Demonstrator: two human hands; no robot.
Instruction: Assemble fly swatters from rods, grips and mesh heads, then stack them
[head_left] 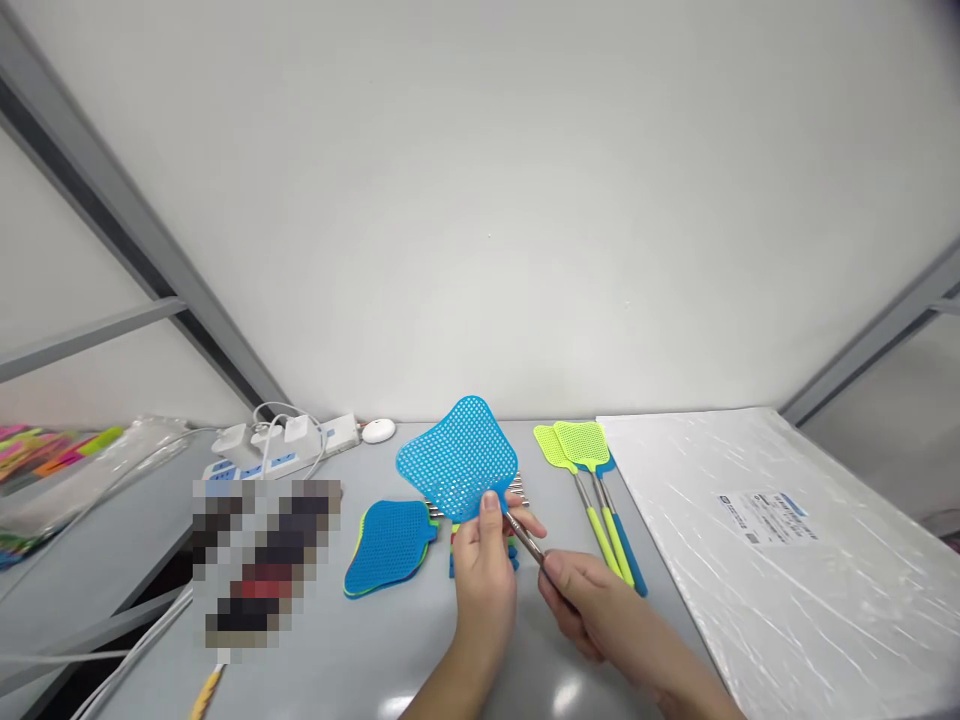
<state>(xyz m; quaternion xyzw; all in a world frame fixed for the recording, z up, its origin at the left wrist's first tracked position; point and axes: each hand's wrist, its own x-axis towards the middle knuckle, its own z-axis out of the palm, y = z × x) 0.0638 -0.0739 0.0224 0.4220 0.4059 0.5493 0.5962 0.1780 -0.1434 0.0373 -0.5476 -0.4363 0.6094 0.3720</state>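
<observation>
A blue mesh fly swatter head point(459, 458) is held up above the middle of the table, tilted to the left. My left hand point(484, 570) pinches it at its neck, thumb on top. A metal rod point(525, 537) runs from that neck down to my right hand point(592, 608), whose fingers are wrapped round it. The rod's lower end is hidden in the right hand. Left of my hands lies a stack of swatter heads point(391, 545), blue on top with a yellow-green edge below. Behind my left hand, several metal rods point(517, 488) and some coloured handle pieces point(454, 565) are partly covered.
Several fly swatters point(589, 450), yellow-green and blue, lie to the right. A large white wrapped package point(750, 580) covers the table's right side. At the back left sit a power strip point(281, 462) with plugs and cables, and a round white object point(378, 430). A pixelated area lies in front.
</observation>
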